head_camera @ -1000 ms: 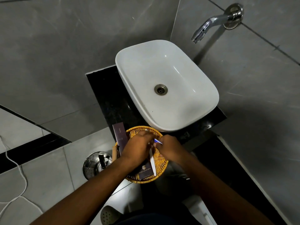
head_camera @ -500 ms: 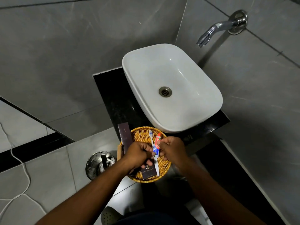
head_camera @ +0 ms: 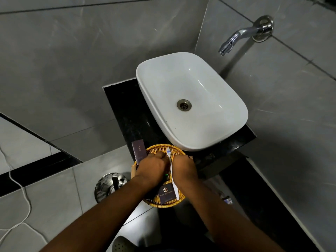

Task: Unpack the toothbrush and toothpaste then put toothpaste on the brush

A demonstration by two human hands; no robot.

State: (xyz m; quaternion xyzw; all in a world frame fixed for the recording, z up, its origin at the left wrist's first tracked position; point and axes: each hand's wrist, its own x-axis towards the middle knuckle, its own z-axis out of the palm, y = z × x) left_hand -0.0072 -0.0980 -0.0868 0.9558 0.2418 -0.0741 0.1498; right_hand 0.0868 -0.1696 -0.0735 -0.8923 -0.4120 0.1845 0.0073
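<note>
A round wicker basket (head_camera: 158, 149) sits on the black counter in front of the sink. A white toothbrush (head_camera: 168, 152) with blue bristles lies in it, its head pointing toward the sink and its handle running between my hands. My left hand (head_camera: 151, 167) and my right hand (head_camera: 184, 168) are both closed, knuckles nearly touching, over the basket's middle. The toothpaste tube is hidden inside them; only a small green bit (head_camera: 165, 175) shows under my left hand.
A dark printed box (head_camera: 167, 194) lies at the basket's near side, and a purple comb box (head_camera: 139, 151) leans at its left. The white basin (head_camera: 200, 84) and the chrome wall spout (head_camera: 234, 40) are beyond. A steel bin (head_camera: 109, 186) and a white cable (head_camera: 21, 195) are on the floor.
The red and blue toothpaste tube that stood up between my hands is now covered, as both hands closed together over it. The toothbrush stayed in the basket.
</note>
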